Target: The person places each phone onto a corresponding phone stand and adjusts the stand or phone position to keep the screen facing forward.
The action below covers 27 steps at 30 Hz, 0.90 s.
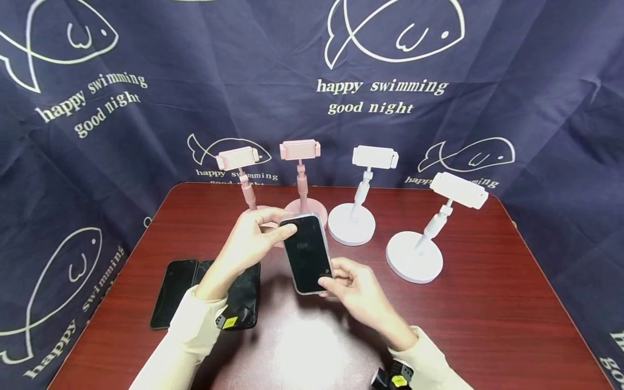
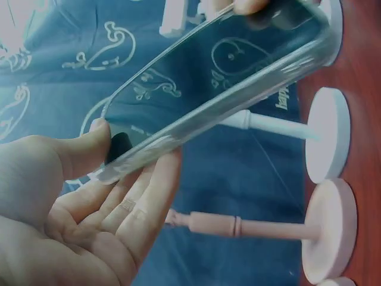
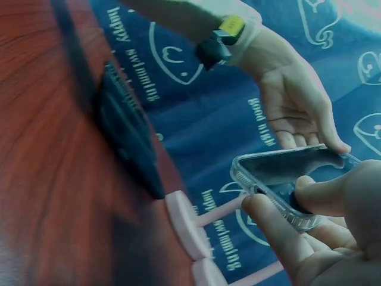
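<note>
Both hands hold one smartphone point(image 1: 306, 253) in a clear case, its dark screen facing up toward the head camera. My left hand point(image 1: 253, 238) pinches the upper left corner, thumb on the screen and fingers behind. At the lower right end, my right hand point(image 1: 361, 292) grips it with the thumb over the screen's edge. In the left wrist view the phone point(image 2: 202, 83) slants above the table, and its glass mirrors the curtain print. The right wrist view shows the thumb pressing on the phone's point(image 3: 280, 167) near end.
Behind the hands stand two pink phone stands point(image 1: 302, 181) and two white phone stands point(image 1: 362, 192); another white base point(image 1: 414, 257) sits farther right. Dark phones point(image 1: 174, 292) lie at left, partly under my left forearm. A printed navy curtain point(image 1: 273, 81) hangs behind the red-brown table point(image 1: 487, 303).
</note>
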Motion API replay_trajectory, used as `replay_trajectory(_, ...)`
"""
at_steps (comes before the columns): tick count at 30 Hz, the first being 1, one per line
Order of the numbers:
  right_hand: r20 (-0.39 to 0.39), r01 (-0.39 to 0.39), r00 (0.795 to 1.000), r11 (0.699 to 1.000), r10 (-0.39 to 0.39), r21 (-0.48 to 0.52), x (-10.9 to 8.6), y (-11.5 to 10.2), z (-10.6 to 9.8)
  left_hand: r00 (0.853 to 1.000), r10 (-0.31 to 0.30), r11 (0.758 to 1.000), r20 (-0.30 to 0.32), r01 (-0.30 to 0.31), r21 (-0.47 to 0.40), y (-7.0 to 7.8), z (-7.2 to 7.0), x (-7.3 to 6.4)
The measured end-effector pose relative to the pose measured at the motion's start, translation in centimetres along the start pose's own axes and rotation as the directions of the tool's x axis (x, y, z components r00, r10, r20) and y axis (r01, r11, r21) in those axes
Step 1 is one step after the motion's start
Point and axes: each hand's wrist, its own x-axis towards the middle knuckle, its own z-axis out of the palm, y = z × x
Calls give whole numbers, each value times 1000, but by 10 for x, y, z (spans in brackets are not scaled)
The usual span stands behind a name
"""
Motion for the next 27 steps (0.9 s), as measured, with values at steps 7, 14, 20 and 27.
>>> replay_trajectory(7, -70, 110, 992, 993, -107, 42, 0, -27, -12, 997, 28, 989, 68, -17, -149, 16, 6, -7)
replay_trajectory(14, -135, 195, 970, 979, -202, -57, 3, -45, -21, 990, 38, 932, 139, 15, -362, 21, 11, -14)
replay_trajectory(20, -175, 226, 954, 967, -244, -116, 3, -57, -23, 991, 27, 933, 129, 22, -360, 28, 17, -17)
replay_trajectory(27, -166, 264, 946, 958, -279, -110, 5, -61, -25, 999, 20, 960, 42, -7, -278, 33, 24, -18)
